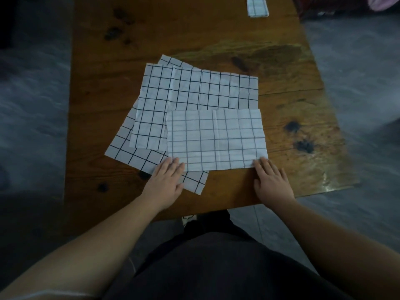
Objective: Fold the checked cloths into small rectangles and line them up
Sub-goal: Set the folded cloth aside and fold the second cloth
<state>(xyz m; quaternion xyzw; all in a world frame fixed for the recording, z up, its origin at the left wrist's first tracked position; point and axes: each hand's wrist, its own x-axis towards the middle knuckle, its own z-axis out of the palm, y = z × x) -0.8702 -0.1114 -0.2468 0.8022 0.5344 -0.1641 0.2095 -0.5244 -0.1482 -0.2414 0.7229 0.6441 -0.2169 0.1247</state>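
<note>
step: my left hand (pixel 167 179) and right hand (pixel 271 180) lie flat, fingers spread, on half-folded cloth (pixel 216 139) | risk: dragging unfolded cloths (pixel 190 92) beneath skews next crease

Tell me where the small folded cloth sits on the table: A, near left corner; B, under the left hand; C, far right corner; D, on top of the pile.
C: the small folded cloth lies alone at the table's far right corner, well away from both hands and the pile.
</note>
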